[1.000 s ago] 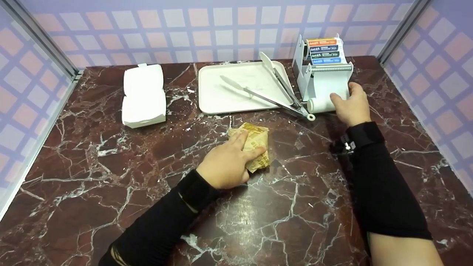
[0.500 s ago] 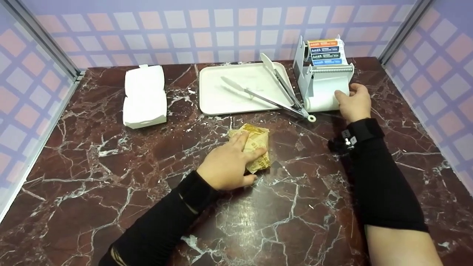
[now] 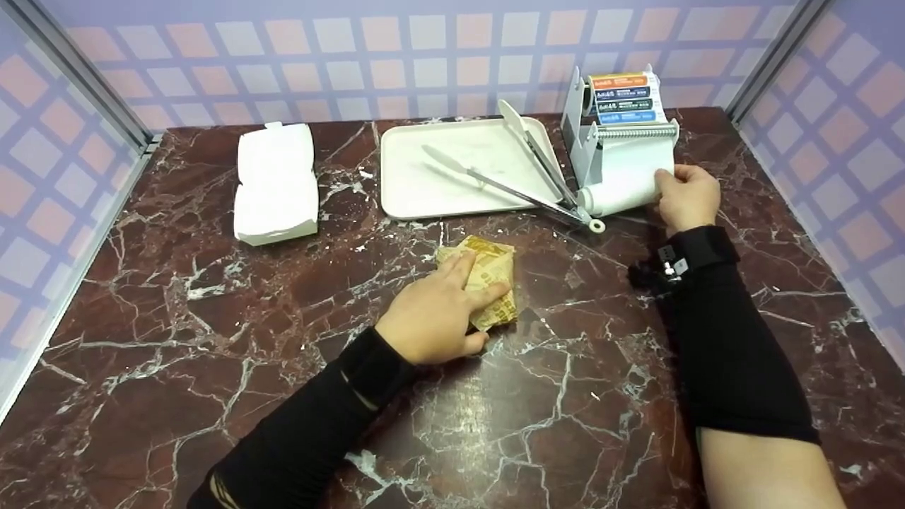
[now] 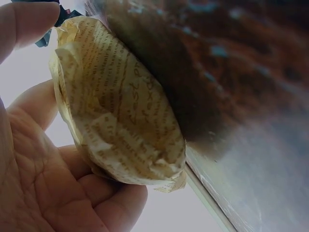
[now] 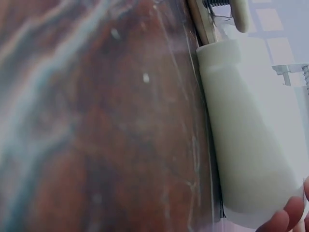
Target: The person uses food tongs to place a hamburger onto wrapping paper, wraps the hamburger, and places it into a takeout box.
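Centrally, the left hand (image 3: 430,318) lies over a printed paper parcel (image 3: 493,270) on the dark marbled table (image 3: 212,396); two fingers extend across its top, the thumb is held out to the side, and the hand is spread rather than clasped. The left wrist view shows the parcel's creased, lettered wrapping resting against the fingers. At far right, the right hand (image 3: 689,199) pinches the right edge of a white paper strip (image 3: 629,177) between thumb and forefinger, the grip closed on that edge. The strip hangs from the front of a label dispenser (image 3: 580,152) and curls into a roll at its lower end. Left of the dispenser, tongs (image 3: 510,189) lie across a white tray (image 3: 410,173), their ring end past its front edge. A white two-part box (image 3: 276,184) stands farther left.
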`<action>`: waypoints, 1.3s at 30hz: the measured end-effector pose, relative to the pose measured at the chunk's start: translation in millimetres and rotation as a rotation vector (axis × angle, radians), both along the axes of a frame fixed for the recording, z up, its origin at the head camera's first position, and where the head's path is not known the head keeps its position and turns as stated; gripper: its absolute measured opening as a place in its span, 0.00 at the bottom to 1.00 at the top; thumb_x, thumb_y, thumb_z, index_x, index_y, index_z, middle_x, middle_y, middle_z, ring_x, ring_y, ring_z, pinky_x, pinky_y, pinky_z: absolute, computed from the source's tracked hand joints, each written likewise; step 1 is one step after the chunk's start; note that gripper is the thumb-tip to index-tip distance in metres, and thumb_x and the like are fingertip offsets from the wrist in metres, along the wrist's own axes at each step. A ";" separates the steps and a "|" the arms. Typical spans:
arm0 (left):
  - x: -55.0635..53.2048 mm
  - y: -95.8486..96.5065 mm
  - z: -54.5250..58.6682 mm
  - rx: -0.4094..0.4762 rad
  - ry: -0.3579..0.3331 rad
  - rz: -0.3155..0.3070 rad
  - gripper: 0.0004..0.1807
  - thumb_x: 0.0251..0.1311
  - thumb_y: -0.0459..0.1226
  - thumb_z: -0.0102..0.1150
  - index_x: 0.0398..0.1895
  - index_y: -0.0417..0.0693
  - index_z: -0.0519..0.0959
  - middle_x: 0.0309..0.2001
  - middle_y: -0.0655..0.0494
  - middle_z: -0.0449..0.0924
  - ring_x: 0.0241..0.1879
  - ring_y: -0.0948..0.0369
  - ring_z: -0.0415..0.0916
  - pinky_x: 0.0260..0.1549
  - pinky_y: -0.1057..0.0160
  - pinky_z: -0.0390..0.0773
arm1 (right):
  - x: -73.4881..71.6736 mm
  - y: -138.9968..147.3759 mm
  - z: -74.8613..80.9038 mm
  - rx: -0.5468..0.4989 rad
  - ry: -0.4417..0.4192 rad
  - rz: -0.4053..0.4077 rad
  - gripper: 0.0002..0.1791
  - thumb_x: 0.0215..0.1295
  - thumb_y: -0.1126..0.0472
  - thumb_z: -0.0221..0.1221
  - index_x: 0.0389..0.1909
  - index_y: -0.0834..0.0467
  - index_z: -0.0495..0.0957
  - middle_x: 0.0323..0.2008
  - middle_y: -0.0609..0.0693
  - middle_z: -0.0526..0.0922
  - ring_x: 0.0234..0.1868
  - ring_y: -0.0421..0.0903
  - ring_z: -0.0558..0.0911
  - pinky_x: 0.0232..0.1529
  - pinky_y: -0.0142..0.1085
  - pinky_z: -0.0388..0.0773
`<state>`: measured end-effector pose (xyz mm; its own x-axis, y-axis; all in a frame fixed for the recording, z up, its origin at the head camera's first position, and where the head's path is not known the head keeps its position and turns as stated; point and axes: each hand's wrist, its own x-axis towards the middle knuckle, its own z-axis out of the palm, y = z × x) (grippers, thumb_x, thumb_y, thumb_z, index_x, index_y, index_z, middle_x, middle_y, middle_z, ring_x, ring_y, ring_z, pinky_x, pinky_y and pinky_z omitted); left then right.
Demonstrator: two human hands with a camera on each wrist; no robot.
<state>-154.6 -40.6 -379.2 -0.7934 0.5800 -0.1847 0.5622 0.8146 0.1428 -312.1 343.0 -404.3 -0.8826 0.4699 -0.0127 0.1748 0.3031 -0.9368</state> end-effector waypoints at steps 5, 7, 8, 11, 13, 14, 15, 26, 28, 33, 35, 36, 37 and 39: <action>0.0 -0.3 0.5 0.004 0.003 -0.004 0.41 0.67 0.59 0.61 0.82 0.75 0.59 0.85 0.35 0.42 0.83 0.39 0.50 0.73 0.37 0.69 | 3.5 0.5 -2.4 -0.030 0.015 -0.006 0.12 0.75 0.56 0.59 0.49 0.60 0.81 0.20 0.38 0.76 0.20 0.36 0.78 0.23 0.26 0.80; 0.0 -0.4 0.9 0.002 0.002 -0.004 0.41 0.67 0.59 0.61 0.82 0.75 0.58 0.85 0.34 0.42 0.83 0.39 0.50 0.73 0.37 0.69 | 4.2 0.6 -3.1 -0.017 0.016 -0.005 0.10 0.75 0.56 0.59 0.47 0.59 0.80 0.19 0.38 0.76 0.19 0.36 0.78 0.23 0.26 0.79; 0.0 -0.4 1.1 0.000 0.001 -0.003 0.41 0.67 0.59 0.61 0.82 0.75 0.58 0.85 0.35 0.41 0.83 0.39 0.49 0.74 0.37 0.69 | 4.0 0.7 -3.4 -0.006 0.016 -0.004 0.11 0.75 0.56 0.59 0.46 0.60 0.80 0.18 0.38 0.76 0.18 0.35 0.78 0.22 0.26 0.79; -0.1 -0.4 1.4 -0.003 0.001 -0.004 0.42 0.67 0.59 0.61 0.82 0.75 0.58 0.85 0.34 0.41 0.83 0.39 0.49 0.74 0.37 0.69 | 3.2 1.3 -3.8 0.033 0.010 -0.005 0.15 0.75 0.56 0.59 0.50 0.64 0.81 0.17 0.36 0.75 0.17 0.34 0.77 0.20 0.24 0.77; -0.1 -0.4 1.4 -0.003 0.002 -0.006 0.42 0.67 0.59 0.61 0.82 0.75 0.58 0.85 0.34 0.41 0.83 0.39 0.49 0.73 0.37 0.69 | 2.8 1.9 -3.9 0.056 -0.003 0.000 0.18 0.75 0.55 0.59 0.53 0.66 0.80 0.17 0.36 0.74 0.17 0.33 0.77 0.20 0.24 0.77; 0.0 -0.4 1.3 -0.004 0.004 -0.007 0.42 0.67 0.59 0.61 0.83 0.75 0.58 0.85 0.34 0.41 0.83 0.39 0.49 0.73 0.37 0.69 | 2.8 2.1 -3.9 0.062 -0.008 0.003 0.19 0.75 0.55 0.59 0.54 0.67 0.80 0.18 0.36 0.74 0.17 0.33 0.77 0.20 0.24 0.77; -0.1 -0.4 1.2 -0.004 0.006 -0.008 0.42 0.67 0.59 0.61 0.83 0.75 0.57 0.85 0.34 0.41 0.83 0.39 0.48 0.73 0.37 0.70 | 2.8 2.5 -3.9 0.071 -0.014 0.007 0.20 0.75 0.54 0.59 0.55 0.67 0.80 0.18 0.35 0.74 0.17 0.33 0.77 0.20 0.24 0.77; -0.3 -0.1 1.4 0.010 -0.003 -0.002 0.42 0.67 0.58 0.61 0.82 0.74 0.59 0.85 0.35 0.41 0.83 0.39 0.48 0.74 0.37 0.68 | 3.2 3.9 -5.4 0.039 -0.029 0.021 0.14 0.74 0.54 0.61 0.48 0.62 0.80 0.16 0.36 0.75 0.13 0.33 0.74 0.18 0.25 0.74; -0.3 0.0 1.4 0.012 -0.004 0.000 0.42 0.67 0.58 0.61 0.82 0.74 0.59 0.85 0.35 0.41 0.83 0.40 0.49 0.74 0.37 0.68 | 3.3 4.3 -5.5 0.040 -0.028 0.026 0.14 0.74 0.55 0.61 0.47 0.62 0.80 0.15 0.35 0.74 0.13 0.32 0.73 0.17 0.25 0.74; -0.4 -0.1 1.1 0.014 -0.003 0.001 0.41 0.67 0.59 0.61 0.82 0.74 0.59 0.85 0.35 0.41 0.83 0.40 0.48 0.75 0.37 0.67 | 3.5 5.5 -6.2 0.056 -0.045 0.042 0.18 0.74 0.53 0.60 0.52 0.65 0.80 0.16 0.35 0.74 0.13 0.32 0.73 0.17 0.25 0.73; -0.5 -0.2 0.9 0.018 -0.005 0.003 0.41 0.67 0.59 0.62 0.82 0.74 0.59 0.85 0.35 0.41 0.83 0.40 0.47 0.75 0.38 0.65 | 3.7 5.8 -6.4 0.056 -0.054 0.045 0.19 0.75 0.53 0.60 0.54 0.65 0.80 0.17 0.35 0.75 0.13 0.32 0.73 0.17 0.25 0.73; -0.5 -0.3 0.8 0.019 -0.006 0.004 0.41 0.67 0.58 0.62 0.82 0.74 0.60 0.85 0.36 0.40 0.83 0.40 0.47 0.76 0.38 0.65 | 3.8 5.8 -6.4 0.053 -0.057 0.047 0.19 0.74 0.53 0.60 0.54 0.65 0.80 0.17 0.35 0.75 0.13 0.32 0.73 0.17 0.25 0.74; -0.5 -0.2 0.7 0.020 -0.006 0.004 0.41 0.67 0.59 0.62 0.82 0.74 0.60 0.85 0.35 0.40 0.83 0.40 0.47 0.76 0.38 0.65 | 4.1 6.0 -6.3 0.053 -0.061 0.049 0.19 0.74 0.53 0.60 0.54 0.65 0.80 0.17 0.35 0.75 0.13 0.32 0.73 0.17 0.25 0.74; -0.6 -0.2 0.6 0.021 -0.006 0.004 0.41 0.67 0.59 0.62 0.82 0.74 0.60 0.85 0.35 0.40 0.83 0.39 0.47 0.76 0.37 0.65 | 4.4 6.7 -6.0 0.068 -0.071 0.055 0.20 0.74 0.52 0.60 0.55 0.65 0.80 0.17 0.35 0.75 0.13 0.32 0.73 0.16 0.25 0.74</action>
